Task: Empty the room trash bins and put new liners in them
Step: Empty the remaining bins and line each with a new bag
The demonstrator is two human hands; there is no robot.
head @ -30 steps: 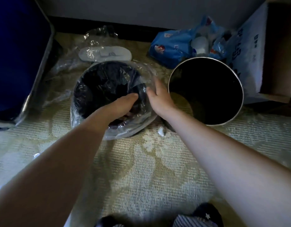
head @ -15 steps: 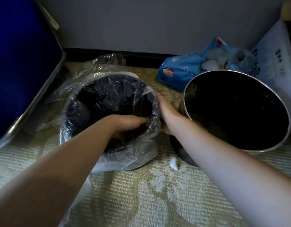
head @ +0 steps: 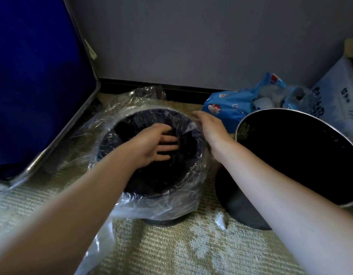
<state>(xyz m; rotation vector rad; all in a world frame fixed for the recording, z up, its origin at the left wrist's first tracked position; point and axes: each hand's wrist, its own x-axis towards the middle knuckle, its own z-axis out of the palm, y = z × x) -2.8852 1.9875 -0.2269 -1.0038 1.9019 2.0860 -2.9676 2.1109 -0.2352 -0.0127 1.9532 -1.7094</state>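
pale patterned carpet (head: 171,251) carried the black bin (head: 158,193) at centre, clear liner (head: 161,207) draped loosely over its rim. that slack could slide in if the push dragged it. left hand (head: 151,144) reached inside, fingers straight and spread; right hand (head: 209,126) lay flat on the rim at 2 o'clock, fingers together, blurred. unlined bin (head: 249,207) stood at 3 o'clock

My left hand (head: 151,144) spreads open inside the black bin (head: 151,183), clear liner (head: 163,207) draped over its rim, my right hand (head: 210,126) flat at the right edge.
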